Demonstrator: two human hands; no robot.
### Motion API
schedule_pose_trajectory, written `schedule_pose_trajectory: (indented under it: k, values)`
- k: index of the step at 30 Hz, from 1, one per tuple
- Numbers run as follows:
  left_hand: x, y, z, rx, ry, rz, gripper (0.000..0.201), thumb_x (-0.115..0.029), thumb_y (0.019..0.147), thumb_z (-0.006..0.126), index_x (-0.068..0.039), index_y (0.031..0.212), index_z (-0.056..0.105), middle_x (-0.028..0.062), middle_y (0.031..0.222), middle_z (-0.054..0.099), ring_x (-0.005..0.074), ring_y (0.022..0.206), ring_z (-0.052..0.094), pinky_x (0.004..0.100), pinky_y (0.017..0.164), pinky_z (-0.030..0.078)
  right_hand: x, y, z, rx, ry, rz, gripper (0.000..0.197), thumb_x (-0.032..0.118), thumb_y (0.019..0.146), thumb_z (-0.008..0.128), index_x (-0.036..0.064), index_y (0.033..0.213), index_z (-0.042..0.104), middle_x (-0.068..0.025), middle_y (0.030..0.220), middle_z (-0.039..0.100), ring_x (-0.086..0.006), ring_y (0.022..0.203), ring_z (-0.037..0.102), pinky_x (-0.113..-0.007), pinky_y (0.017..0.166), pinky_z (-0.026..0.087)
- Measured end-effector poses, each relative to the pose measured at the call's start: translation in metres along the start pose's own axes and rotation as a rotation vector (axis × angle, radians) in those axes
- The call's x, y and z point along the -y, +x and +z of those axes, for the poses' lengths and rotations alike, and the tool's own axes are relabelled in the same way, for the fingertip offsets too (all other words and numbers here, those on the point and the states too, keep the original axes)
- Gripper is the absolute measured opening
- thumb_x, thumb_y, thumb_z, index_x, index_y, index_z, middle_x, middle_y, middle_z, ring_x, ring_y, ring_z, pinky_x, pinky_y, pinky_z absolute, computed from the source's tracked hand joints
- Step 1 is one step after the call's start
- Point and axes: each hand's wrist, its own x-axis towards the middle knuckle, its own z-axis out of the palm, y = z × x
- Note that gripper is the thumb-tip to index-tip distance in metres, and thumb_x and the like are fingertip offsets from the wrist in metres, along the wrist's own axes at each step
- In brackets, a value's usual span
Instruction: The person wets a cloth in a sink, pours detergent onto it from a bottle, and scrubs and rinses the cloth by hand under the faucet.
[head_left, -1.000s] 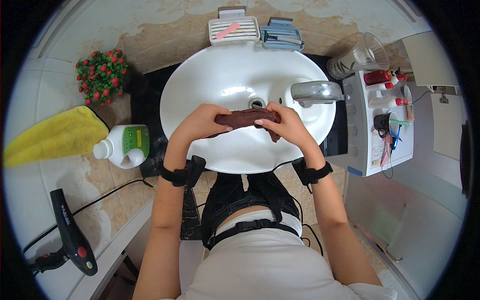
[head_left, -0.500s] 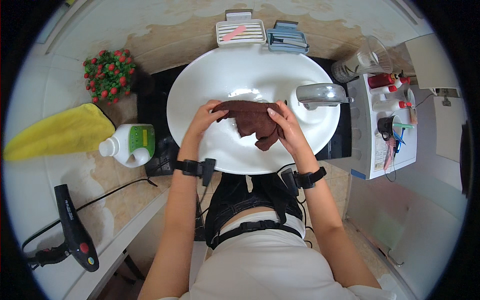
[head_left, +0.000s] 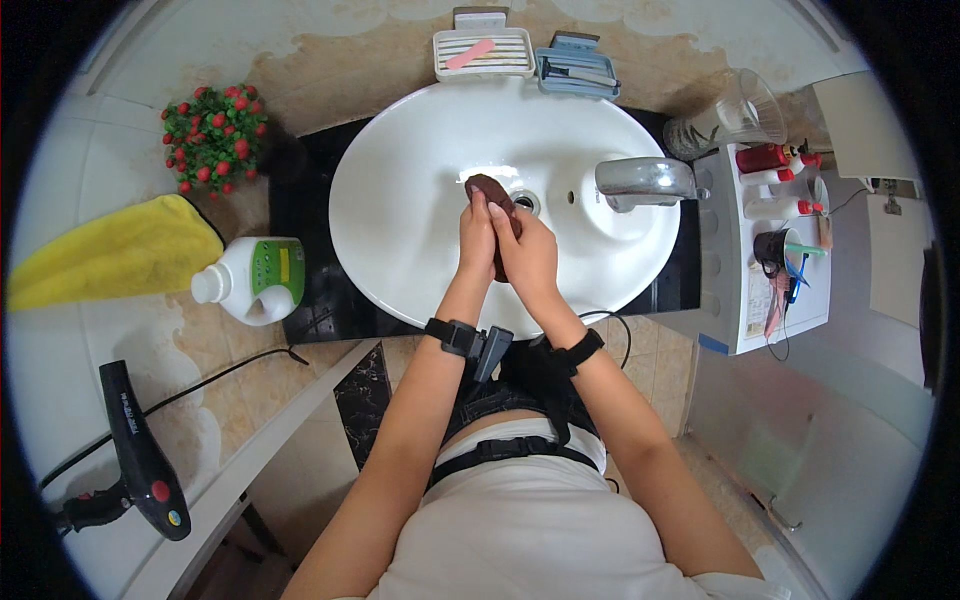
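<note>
Over the white oval sink (head_left: 400,190), a dark brown cloth (head_left: 490,187) is bunched into a narrow roll between my two hands. My left hand (head_left: 478,240) wraps its left side, thumb pointing away from me. Pressed against it, my right hand (head_left: 528,250) grips the roll from the right. Much of the cloth is hidden by my fingers; its far end sticks out past them and a bit shows below. The metal drain (head_left: 525,203) lies just right of the cloth. To the right, the chrome faucet (head_left: 648,182) reaches over the basin.
Behind the sink hang a white soap rack (head_left: 485,65) and a blue one (head_left: 577,75) holding a razor. At left are a white detergent jug (head_left: 225,283), yellow towel (head_left: 120,250), hair dryer (head_left: 148,460) and red-berried plant (head_left: 213,140). A white cabinet (head_left: 725,250) with bottles stands right.
My hands have come together near the middle of the sink. The cloth, held spread between them before, is now squeezed into a compact roll, and the drain shows.
</note>
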Motion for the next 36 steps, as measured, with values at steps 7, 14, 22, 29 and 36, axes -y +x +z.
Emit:
schedule_pose_trajectory:
  k: [7, 14, 22, 29, 36]
  values:
    - [0.004, -0.018, 0.01, -0.061, 0.399, -0.08, 0.057, -0.046, 0.088, 0.037, 0.008, 0.095, 0.055, 0.0092, 0.083, 0.058, 0.0153, 0.073, 0.054, 0.0276, 0.065, 0.043, -0.028, 0.017, -0.003, -0.014, -0.082, 0.018, 0.041, 0.033, 0.086, 0.043, -0.0027, 0.071, 0.059, -0.0223, 0.065, 0.057, -0.0382, 0.061, 0.055, -0.043, 0.055, 0.044]
    - [0.014, -0.016, -0.008, -0.049, 0.16, -0.087, 0.045, -0.037, 0.086, 0.045, 0.006, 0.091, 0.056, 0.0067, 0.081, 0.057, 0.0145, 0.069, 0.052, 0.0286, 0.063, 0.042, -0.034, 0.019, 0.005, 0.036, -0.075, -0.078, 0.037, 0.029, 0.084, 0.047, -0.0057, 0.078, 0.059, -0.0259, 0.066, 0.054, -0.0414, 0.063, 0.054, -0.041, 0.057, 0.043]
    - [0.005, -0.026, -0.047, -0.054, -0.008, -0.082, 0.053, -0.041, 0.084, 0.049, 0.001, 0.116, 0.044, 0.0114, 0.109, 0.053, 0.0202, 0.097, 0.053, 0.0312, 0.078, 0.044, -0.025, 0.044, -0.033, 0.168, 0.193, 0.034, 0.038, 0.03, 0.087, 0.046, -0.0056, 0.077, 0.056, -0.0172, 0.066, 0.058, -0.0307, 0.065, 0.057, -0.038, 0.061, 0.044]
    - [0.035, -0.019, -0.029, 0.285, 0.244, -0.191, 0.052, -0.048, 0.085, 0.039, -0.011, 0.122, 0.039, 0.0044, 0.119, 0.047, 0.0199, 0.109, 0.045, 0.0378, 0.09, 0.035, 0.016, 0.015, -0.027, 0.47, 1.31, 0.475, 0.025, 0.024, 0.089, 0.046, 0.0002, 0.097, 0.048, -0.0076, 0.089, 0.057, -0.0125, 0.073, 0.054, -0.025, 0.066, 0.045]
    - [0.005, -0.011, -0.025, 0.217, -0.506, -0.12, 0.06, -0.057, 0.083, 0.033, -0.008, 0.117, 0.043, 0.0093, 0.116, 0.05, 0.0221, 0.104, 0.049, 0.0371, 0.091, 0.038, 0.001, -0.005, -0.03, 0.093, 0.257, -0.09, 0.024, 0.023, 0.077, 0.061, -0.0003, 0.078, 0.056, -0.0114, 0.06, 0.054, -0.0153, 0.054, 0.05, -0.028, 0.052, 0.041]
